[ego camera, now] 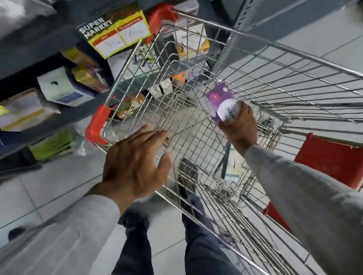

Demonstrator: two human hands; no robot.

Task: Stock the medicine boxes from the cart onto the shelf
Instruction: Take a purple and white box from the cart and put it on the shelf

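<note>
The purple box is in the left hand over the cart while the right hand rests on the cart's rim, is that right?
Not quite: the hands are swapped. The head view shows the right hand holding the purple box over the cart, while the left hand rests on the rim.

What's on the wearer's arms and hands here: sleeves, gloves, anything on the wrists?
Both hands, the left hand and the right hand, are bare: no gloves, and no rings or watch visible. Both arms wear long, light grey sleeves with faint fine stripes, the cuffs ending at the wrists.
</note>
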